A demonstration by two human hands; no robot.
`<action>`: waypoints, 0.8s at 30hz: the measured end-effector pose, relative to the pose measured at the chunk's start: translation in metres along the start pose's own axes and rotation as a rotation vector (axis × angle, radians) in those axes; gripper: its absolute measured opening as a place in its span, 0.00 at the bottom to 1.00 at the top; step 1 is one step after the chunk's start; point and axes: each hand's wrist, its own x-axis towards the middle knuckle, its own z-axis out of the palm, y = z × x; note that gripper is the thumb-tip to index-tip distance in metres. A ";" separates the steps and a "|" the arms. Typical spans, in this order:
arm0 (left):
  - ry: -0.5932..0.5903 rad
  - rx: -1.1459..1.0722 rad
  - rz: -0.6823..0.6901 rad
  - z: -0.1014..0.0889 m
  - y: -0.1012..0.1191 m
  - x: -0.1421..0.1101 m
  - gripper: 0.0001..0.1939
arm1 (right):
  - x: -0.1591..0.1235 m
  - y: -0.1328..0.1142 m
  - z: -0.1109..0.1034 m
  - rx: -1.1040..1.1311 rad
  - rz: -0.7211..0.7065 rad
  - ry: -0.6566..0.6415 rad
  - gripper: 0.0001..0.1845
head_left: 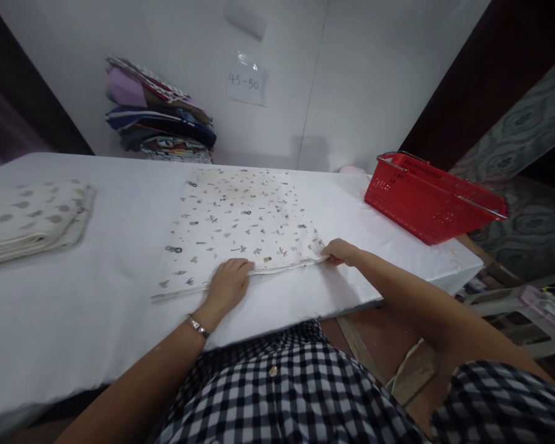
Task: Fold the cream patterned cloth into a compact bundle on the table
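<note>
A white cloth (240, 216) with small grey and yellowish prints lies spread and folded in layers on the table, its near edge running below the middle of the view. My left hand (230, 283) rests flat on that near edge, fingers stretched over the fabric, with a metal bracelet on the wrist. At the near right corner my right hand (340, 251) pinches the cloth's edge between thumb and fingers, lifting it slightly off the table. The undersides of the right fingers are partly hidden.
The white-covered table (115, 246) stretches wide. Another folded printed cloth (32, 216) lies at the left. A stack of folded fabrics (161, 117) stands at the back against the wall. A red basket (430, 194) sits at the right end. A paper sign (246, 85) reads "45-50".
</note>
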 end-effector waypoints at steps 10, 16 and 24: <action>-0.119 -0.053 0.110 -0.007 0.015 0.005 0.15 | -0.017 0.049 -0.017 0.250 -0.031 -0.011 0.12; -0.186 0.032 0.136 -0.016 0.020 -0.002 0.14 | -0.020 0.053 -0.011 0.152 -0.068 -0.009 0.12; -0.150 0.108 0.029 -0.031 -0.014 -0.024 0.19 | -0.022 0.065 -0.005 0.128 -0.136 -0.056 0.13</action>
